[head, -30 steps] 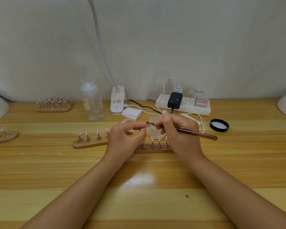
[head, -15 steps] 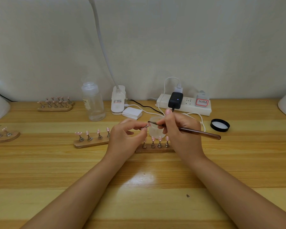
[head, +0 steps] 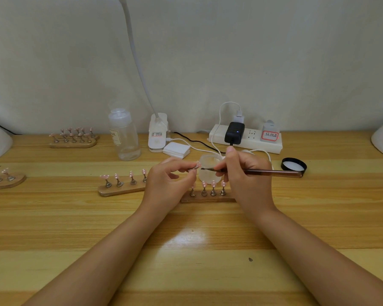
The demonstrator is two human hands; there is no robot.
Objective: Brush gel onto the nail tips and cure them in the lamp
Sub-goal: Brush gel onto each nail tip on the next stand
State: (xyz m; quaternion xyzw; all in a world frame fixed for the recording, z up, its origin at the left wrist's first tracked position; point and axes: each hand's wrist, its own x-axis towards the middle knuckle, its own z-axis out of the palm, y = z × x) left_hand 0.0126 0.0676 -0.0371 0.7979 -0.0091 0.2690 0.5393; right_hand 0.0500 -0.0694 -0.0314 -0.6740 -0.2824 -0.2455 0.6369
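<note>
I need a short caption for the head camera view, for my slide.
Left hand pinches a nail tip stand while right hand brushes it with a gel brush.

**Even, soft light with one glare patch on the desk**

You're working in bright, diffuse light with only faint shadows under your forearms. A white glare spot sits on the varnished table (head: 191,238) between your arms. The wide lens bends the table's far edge and stretches the corners. Small parts look slightly soft, and the label on the bottle (head: 124,135) is only partly readable.
</note>
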